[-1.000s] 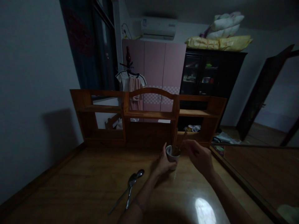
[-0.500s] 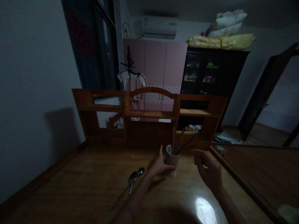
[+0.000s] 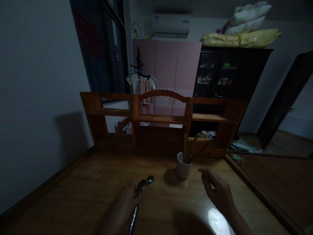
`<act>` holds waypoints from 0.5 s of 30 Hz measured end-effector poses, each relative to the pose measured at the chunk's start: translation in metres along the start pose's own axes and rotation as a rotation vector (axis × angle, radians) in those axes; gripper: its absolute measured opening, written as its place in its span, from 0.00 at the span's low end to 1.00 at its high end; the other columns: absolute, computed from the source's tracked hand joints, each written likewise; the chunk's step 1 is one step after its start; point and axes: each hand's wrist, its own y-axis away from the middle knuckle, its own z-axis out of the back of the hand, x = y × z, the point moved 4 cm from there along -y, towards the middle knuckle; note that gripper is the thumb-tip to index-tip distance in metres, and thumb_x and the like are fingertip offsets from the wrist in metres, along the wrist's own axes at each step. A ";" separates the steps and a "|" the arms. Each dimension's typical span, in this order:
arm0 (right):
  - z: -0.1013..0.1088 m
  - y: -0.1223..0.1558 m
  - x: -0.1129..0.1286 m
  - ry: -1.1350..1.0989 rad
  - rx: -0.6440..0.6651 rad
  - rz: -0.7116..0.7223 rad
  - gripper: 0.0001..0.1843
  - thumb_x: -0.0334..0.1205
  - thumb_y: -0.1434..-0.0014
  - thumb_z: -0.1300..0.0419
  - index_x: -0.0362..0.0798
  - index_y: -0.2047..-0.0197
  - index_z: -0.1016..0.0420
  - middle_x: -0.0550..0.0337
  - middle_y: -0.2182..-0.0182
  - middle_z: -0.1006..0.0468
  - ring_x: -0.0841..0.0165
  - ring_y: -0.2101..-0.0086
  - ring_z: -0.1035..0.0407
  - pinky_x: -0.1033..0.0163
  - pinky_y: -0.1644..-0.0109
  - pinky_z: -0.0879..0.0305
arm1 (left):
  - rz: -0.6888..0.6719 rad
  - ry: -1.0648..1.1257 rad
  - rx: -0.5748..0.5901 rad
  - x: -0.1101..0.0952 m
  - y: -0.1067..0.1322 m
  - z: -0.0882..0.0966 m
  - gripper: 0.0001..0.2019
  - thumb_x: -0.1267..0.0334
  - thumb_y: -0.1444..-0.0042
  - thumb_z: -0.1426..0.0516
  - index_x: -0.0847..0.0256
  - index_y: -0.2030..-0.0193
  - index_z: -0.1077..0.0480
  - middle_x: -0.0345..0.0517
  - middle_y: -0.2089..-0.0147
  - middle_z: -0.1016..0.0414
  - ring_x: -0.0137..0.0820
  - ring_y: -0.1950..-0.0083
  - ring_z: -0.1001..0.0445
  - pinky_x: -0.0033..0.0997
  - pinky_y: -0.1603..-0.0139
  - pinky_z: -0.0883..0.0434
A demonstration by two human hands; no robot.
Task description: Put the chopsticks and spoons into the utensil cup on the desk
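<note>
My left hand (image 3: 126,199), slightly blurred, is over two metal spoons (image 3: 144,183) lying on the wooden desk (image 3: 110,169). Its thumb and fingers come together around a spoon handle; the other handle is mostly hidden beneath the hand. One shiny handle (image 3: 133,220) shows below the thumb. A pale cup (image 3: 184,169) with small holes stands upright near the back, holding several thin wooden sticks (image 3: 189,151) that look like chopsticks. To the right of the cup, and apart from it, my right hand (image 3: 216,189) hovers with loosely bent fingers and nothing in them.
A low wooden shelf unit (image 3: 161,119) runs along the desk's back edge. A wall (image 3: 44,130) borders the left side and a raised wooden edge (image 3: 251,186) the right. A bright reflection shows at the front right.
My left hand has left the cup and moved left and nearer to the spoons. My right hand stays beside the cup. The view has shifted slightly.
</note>
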 end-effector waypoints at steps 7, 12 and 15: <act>-0.012 0.002 0.009 -0.010 0.132 0.049 0.10 0.34 0.35 0.51 0.50 0.54 0.30 0.60 0.69 0.25 0.71 0.76 0.32 0.67 0.70 0.38 | 0.033 -0.004 0.036 0.005 -0.004 0.002 0.08 0.59 0.44 0.48 0.58 0.69 0.30 0.43 0.67 0.23 0.36 0.65 0.26 0.28 0.67 0.39; -0.018 0.006 0.005 -0.049 0.182 0.031 0.11 0.34 0.35 0.51 0.48 0.53 0.30 0.57 0.66 0.24 0.70 0.74 0.31 0.65 0.68 0.38 | 0.014 0.135 0.090 0.027 -0.017 0.001 0.12 0.54 0.47 0.45 0.61 0.68 0.28 0.46 0.65 0.21 0.38 0.61 0.24 0.29 0.62 0.34; -0.020 0.004 0.009 -0.114 0.196 -0.020 0.12 0.36 0.34 0.50 0.48 0.53 0.28 0.56 0.67 0.25 0.70 0.74 0.32 0.65 0.68 0.38 | 0.019 0.229 0.033 0.021 -0.016 0.009 0.14 0.51 0.46 0.45 0.61 0.67 0.28 0.46 0.66 0.21 0.38 0.62 0.23 0.29 0.63 0.32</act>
